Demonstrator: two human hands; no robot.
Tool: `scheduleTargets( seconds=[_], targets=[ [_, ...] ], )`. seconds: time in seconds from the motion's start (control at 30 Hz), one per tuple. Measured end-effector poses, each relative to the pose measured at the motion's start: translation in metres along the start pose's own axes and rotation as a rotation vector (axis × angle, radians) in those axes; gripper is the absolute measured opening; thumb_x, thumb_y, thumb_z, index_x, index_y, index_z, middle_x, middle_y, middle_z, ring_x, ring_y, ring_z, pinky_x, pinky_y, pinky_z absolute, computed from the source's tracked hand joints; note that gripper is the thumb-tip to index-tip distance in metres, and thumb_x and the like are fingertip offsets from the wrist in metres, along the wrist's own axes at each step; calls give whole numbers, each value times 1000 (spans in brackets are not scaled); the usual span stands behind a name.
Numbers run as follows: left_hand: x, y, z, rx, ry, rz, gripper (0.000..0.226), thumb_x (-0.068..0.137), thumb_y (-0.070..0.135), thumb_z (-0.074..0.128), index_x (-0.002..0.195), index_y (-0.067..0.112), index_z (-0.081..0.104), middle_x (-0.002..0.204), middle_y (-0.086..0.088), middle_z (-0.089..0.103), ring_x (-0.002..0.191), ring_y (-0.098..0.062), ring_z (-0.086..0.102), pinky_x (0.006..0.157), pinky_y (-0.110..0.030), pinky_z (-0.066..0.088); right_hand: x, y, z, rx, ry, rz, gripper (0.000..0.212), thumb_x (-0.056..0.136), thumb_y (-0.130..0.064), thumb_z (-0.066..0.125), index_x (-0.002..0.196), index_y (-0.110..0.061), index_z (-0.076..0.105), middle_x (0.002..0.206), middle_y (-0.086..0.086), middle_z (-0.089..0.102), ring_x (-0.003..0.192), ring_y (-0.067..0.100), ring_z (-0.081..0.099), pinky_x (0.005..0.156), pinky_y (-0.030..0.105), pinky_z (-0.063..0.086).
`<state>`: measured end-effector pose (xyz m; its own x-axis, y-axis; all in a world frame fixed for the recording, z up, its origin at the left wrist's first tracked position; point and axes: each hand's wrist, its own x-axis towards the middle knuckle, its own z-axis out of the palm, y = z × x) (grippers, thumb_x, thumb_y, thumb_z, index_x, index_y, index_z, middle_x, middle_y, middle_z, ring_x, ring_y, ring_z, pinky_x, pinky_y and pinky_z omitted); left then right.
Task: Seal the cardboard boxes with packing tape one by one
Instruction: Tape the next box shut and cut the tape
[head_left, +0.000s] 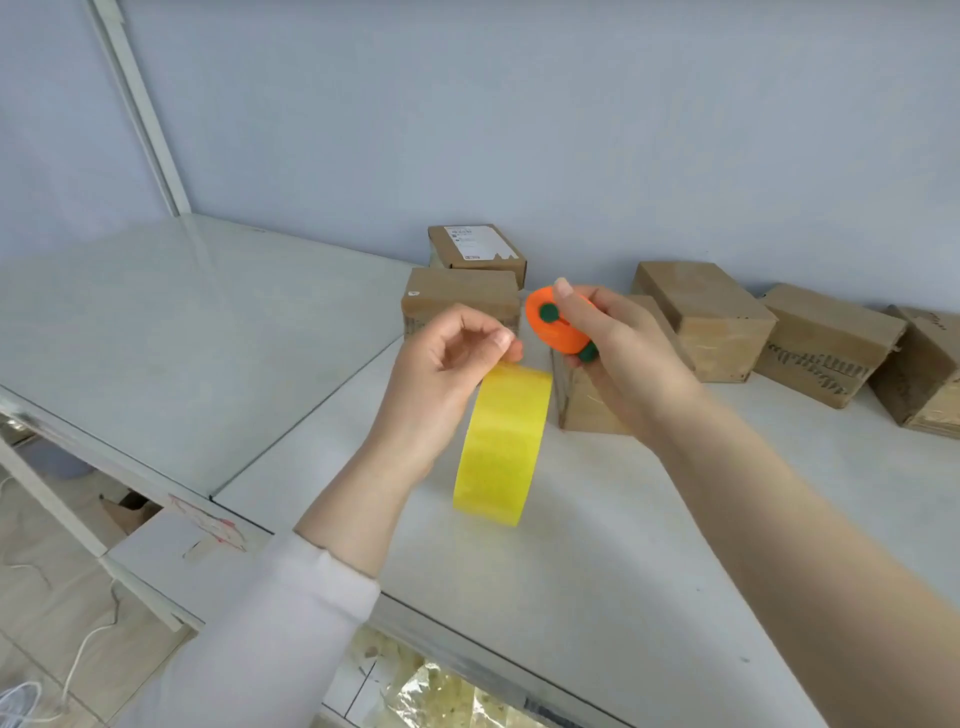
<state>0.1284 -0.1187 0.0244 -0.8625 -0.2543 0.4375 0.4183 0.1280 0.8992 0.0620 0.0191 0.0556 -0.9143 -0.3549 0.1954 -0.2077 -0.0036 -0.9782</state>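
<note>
Tape roll and cutter held above the tabletop (649, 519)
Left hand (441, 379) pinches the yellow tape roll (501, 441); right hand (618, 353) grips the orange cutter (553, 327), cardboard boxes (701, 317) behind

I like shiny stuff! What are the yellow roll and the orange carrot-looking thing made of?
The yellow roll looks like thin plastic tape, glossy and a bit see-through, with a pale sheen on its band. The orange thing seems to be hard plastic, smooth and fairly matte, with green knobs.

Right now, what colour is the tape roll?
Yellow; the tape roll shows best in the head view.
</note>
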Motion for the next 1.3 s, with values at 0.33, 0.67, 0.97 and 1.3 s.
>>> scheduleTargets(
  seconds=[0.33, 0.67, 0.97, 1.3],
  targets=[
    [34, -13, -74, 84, 50, -59, 11, 90, 10, 59, 79, 13, 60, 81, 1, 69, 72, -2, 65, 67, -12, 44, 31, 6, 97, -25, 22, -79, 18, 86, -9, 65, 104, -9, 61, 79, -9, 59, 58, -8, 52, 57, 7, 40],
    [76, -38, -88, 454, 44, -202, 80, 74, 33, 76, 137, 17, 30, 137, -8, 45, 119, -20, 52, 85, -25, 39, 77, 27, 123, -262, 335, 82, 25, 77, -36, 74, 93, -18, 66, 92, 3, 68, 91, 21, 64, 82, 35, 53],
    [116, -41, -101, 1043, -281, -141, 15, 90, 43, 52, 93, 33, 63, 143, -14, 41, 142, -32, 15, 111, -36, 14, 58, 16, 37, -720, 292, -133, 30, 89, -43, 54, 113, -29, 66, 106, -18, 62, 97, -2, 55, 72, 6, 38],
    [53, -29, 42, 735, -395, 281, 54, 85, 47, 57, 133, 24, 47, 142, 3, 41, 132, -11, 35, 100, -21, 27, 19, 49, -70, -1089, 31, -196, 48, 88, -37, 56, 132, -19, 52, 144, -4, 42, 141, 19, 25, 112, 39, 30]
  ],
)
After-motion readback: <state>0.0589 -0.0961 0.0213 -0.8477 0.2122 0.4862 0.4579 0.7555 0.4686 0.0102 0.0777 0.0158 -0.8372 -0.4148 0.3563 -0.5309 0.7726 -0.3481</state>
